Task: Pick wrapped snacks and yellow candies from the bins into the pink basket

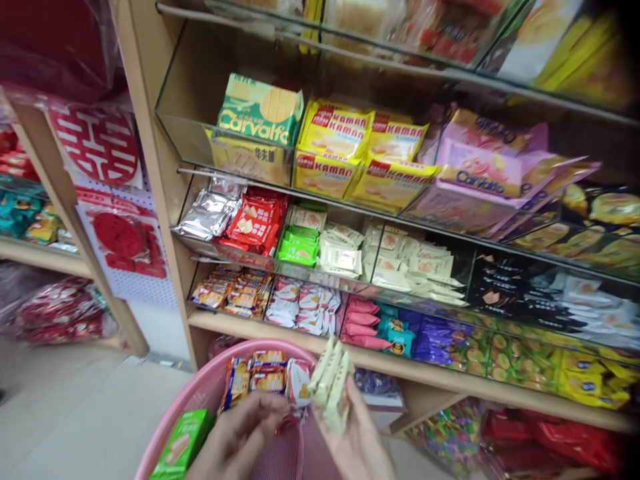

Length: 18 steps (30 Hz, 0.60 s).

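My right hand is closed around several pale green wrapped snack packets, held upright in front of the lower shelf. My left hand hovers over the pink basket, slightly blurred, its fingers bent but apart from the thumb, with nothing seen between them. In the basket, a bright green snack pack leans at the left wall, just beside my left hand. Farther back in it lie orange-and-blue snack packets and white-and-pink packets.
Glass-fronted shelf bins ahead hold yellow wafer packs, red packets, cream packets and purple packets. A wooden upright stands at the left, beside red paper decorations. Bagged goods sit below at right.
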Available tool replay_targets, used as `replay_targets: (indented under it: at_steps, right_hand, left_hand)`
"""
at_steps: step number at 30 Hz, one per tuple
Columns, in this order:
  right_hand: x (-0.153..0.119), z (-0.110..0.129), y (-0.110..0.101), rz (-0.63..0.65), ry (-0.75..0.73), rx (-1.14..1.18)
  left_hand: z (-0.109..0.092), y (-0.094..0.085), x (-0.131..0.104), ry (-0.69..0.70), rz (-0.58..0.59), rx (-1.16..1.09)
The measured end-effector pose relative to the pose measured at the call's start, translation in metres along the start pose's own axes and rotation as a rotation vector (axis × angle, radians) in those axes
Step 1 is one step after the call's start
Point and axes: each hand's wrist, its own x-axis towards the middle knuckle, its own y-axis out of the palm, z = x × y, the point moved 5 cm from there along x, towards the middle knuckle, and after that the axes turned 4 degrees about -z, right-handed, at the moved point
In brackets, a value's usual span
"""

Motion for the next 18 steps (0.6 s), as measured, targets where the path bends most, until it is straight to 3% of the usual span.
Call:
replay_targets:
  at_steps: [2, 6, 11, 18]
  right_hand:
    - [0.002, -0.037, -0.013, 0.011, 0.147, 0.070]
    - [0.000, -0.077, -0.025, 0.058, 0.231, 0.094]
    - [-0.008, -0.089, -0.030, 0.038, 0.186, 0.060]
    - [-0.012, -0.093, -0.047, -0.018, 0.184, -0.018]
  left_hand:
    - [-0.009, -0.001, 0.004, 0.190, -0.006, 0.099]
    - [0.003, -0.001, 0.002, 0.257, -0.007, 0.175]
    - [0.029, -0.003, -0.004, 0.199, 0.010, 0.054]
    - [0.042, -0.019, -0.001, 0.083, -0.079, -0.129]
